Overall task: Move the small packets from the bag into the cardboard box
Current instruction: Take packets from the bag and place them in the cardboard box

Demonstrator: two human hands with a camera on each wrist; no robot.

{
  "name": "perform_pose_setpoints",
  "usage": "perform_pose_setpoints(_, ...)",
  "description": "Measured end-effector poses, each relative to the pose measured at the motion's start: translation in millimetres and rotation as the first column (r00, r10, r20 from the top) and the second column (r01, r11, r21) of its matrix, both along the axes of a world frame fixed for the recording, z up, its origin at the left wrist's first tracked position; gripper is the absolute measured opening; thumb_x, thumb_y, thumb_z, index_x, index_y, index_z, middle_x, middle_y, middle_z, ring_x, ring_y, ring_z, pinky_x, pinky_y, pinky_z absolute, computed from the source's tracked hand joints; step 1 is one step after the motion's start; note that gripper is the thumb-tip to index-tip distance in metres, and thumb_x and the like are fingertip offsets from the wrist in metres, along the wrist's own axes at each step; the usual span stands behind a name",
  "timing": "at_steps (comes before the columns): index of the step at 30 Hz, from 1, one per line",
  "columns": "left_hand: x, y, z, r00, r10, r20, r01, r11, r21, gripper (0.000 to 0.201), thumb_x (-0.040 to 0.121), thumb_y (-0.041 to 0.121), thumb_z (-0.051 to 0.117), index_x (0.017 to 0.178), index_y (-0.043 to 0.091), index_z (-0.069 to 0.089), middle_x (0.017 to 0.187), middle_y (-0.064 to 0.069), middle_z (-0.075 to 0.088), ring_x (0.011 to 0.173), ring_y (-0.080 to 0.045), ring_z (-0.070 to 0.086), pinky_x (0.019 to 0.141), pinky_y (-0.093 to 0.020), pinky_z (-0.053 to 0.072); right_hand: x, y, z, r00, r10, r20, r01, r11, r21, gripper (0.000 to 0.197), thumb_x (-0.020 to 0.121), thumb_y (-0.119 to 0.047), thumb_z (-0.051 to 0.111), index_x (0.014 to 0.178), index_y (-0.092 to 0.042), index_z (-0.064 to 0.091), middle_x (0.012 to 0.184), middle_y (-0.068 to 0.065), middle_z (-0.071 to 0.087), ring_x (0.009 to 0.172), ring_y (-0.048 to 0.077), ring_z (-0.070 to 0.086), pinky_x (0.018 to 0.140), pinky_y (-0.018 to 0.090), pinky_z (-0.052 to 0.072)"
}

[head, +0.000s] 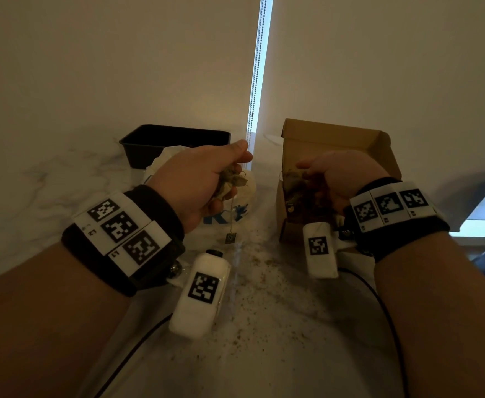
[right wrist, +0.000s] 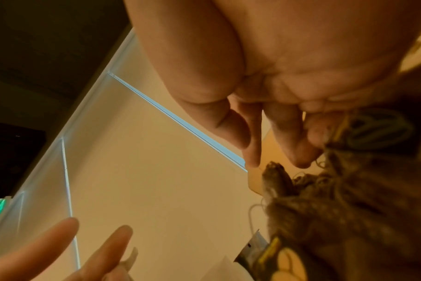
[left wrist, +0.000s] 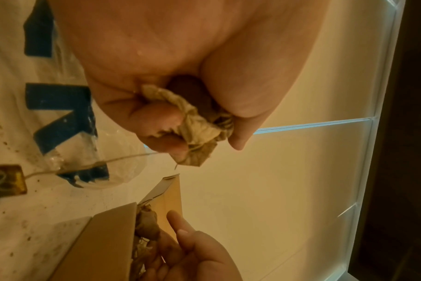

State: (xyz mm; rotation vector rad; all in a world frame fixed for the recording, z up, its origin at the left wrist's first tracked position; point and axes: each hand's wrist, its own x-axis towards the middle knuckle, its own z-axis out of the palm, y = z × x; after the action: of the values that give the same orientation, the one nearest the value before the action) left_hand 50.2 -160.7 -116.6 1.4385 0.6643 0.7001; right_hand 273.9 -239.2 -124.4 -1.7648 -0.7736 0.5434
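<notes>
My left hand [head: 235, 170] [left wrist: 202, 140] grips a crumpled bunch of small tea packets [head: 231, 180] [left wrist: 197, 125] above the white plastic bag [head: 247, 196] [left wrist: 12, 95] with blue letters. A string with a dark tag [head: 231, 238] [left wrist: 5, 180] hangs from the bunch. To the right stands the open cardboard box [head: 330, 139] [left wrist: 103, 237], with several brown packets [head: 298, 193] [right wrist: 349, 209] piled inside. My right hand [head: 313, 170] [right wrist: 276, 148] [left wrist: 187, 245] hovers over that pile with relaxed fingers, holding nothing.
A black tray [head: 175, 139] stands behind the bag against the wall. Loose tea crumbs [head: 252, 282] are scattered over the marble counter between my arms. A bead chain [head: 257, 67] hangs at the blind gap. Black cables run along the counter's near side.
</notes>
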Motion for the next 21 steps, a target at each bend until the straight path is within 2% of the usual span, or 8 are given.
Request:
perform_pose_setpoints(2,-1,-1,1,0.999,-0.032,0.026,0.033,0.997,-0.065,0.037,0.094,0.054,0.057,0.106,0.023,0.075,0.083,0.002,0.065,0.062,-0.01,0.056,0.043,-0.02,0.037,3,-1,1,0.996,-0.004,0.089,0.005,1.0,-0.016,0.017,0.074,-0.024,0.065,0.089,-0.025,0.073,0.117,0.018,0.067,0.085,0.026,0.063,0.079,0.045,0.054)
perform_pose_setpoints(4,-2,-2,3,0.995,-0.066,0.071,0.075,0.988,-0.134,0.042,0.094,0.058,0.054,0.109,0.024,0.072,0.083,0.001,0.064,0.062,-0.012,0.055,0.041,-0.02,0.036,0,-5,8,0.975,0.001,0.22,-0.002,1.0,0.003,0.018,0.08,-0.021,0.062,0.085,-0.036,0.07,0.119,0.015,0.066,0.098,0.03,0.062,0.091,0.05,0.052)
perform_pose_setpoints(6,-3,-3,5,0.991,-0.077,0.113,0.098,0.978,-0.187,0.048,0.094,0.063,0.05,0.117,0.024,0.068,0.086,-0.001,0.063,0.061,-0.013,0.056,0.04,-0.02,0.034,-4,-7,14,0.963,-0.01,0.269,-0.004,0.999,0.048,0.021,0.087,-0.015,0.06,0.091,-0.034,0.07,0.117,0.01,0.066,0.095,0.027,0.06,0.088,0.045,0.052)
perform_pose_setpoints(8,-4,-3,7,0.986,-0.078,0.151,0.111,0.968,-0.226,0.053,0.094,0.066,0.047,0.122,0.025,0.065,0.09,-0.004,0.064,0.059,-0.014,0.056,0.041,-0.019,0.033,-12,-10,21,0.984,0.014,0.179,-0.043,0.986,0.16,0.012,0.091,-0.015,0.06,0.092,-0.021,0.07,0.1,0.005,0.066,0.079,0.021,0.056,0.066,0.034,0.052)
perform_pose_setpoints(10,-5,-4,9,0.98,-0.083,0.182,0.127,0.961,-0.246,0.056,0.093,0.068,0.044,0.125,0.026,0.064,0.092,-0.006,0.065,0.06,-0.016,0.056,0.042,-0.02,0.032,-26,-12,25,0.995,0.089,0.048,-0.098,0.966,0.239,0.012,0.089,-0.023,0.062,0.081,-0.02,0.071,0.082,0.004,0.065,0.07,0.019,0.053,0.058,0.032,0.045)
perform_pose_setpoints(15,-7,-5,10,0.971,-0.132,0.198,0.172,0.964,-0.201,0.061,0.093,0.071,0.038,0.13,0.029,0.061,0.094,-0.01,0.067,0.062,-0.02,0.056,0.044,-0.021,0.033,-64,-9,24,0.966,0.254,0.039,-0.257,0.944,0.208,0.016,0.088,-0.026,0.066,0.092,-0.011,0.068,0.078,0.001,0.064,0.068,0.016,0.054,0.056,0.029,0.047)
perform_pose_setpoints(18,-6,-6,8,0.96,-0.2,0.194,0.231,0.961,-0.153,0.062,0.092,0.072,0.036,0.137,0.033,0.056,0.1,-0.014,0.068,0.062,-0.021,0.055,0.044,-0.021,0.036,-78,-6,20,0.959,0.275,0.061,-0.281,0.949,0.142,0.024,0.085,-0.036,0.069,0.089,-0.012,0.069,0.079,0.003,0.063,0.069,0.018,0.053,0.06,0.031,0.047)
perform_pose_setpoints(21,-6,-8,7,0.944,-0.264,0.196,0.29,0.95,-0.118,0.063,0.092,0.072,0.035,0.14,0.036,0.053,0.1,-0.016,0.068,0.062,-0.022,0.052,0.043,-0.021,0.035,-85,-5,19,0.958,0.269,0.097,-0.279,0.955,0.104,0.028,0.084,-0.037,0.07,0.091,-0.01,0.071,0.077,0.005,0.063,0.068,0.018,0.053,0.058,0.029,0.047)
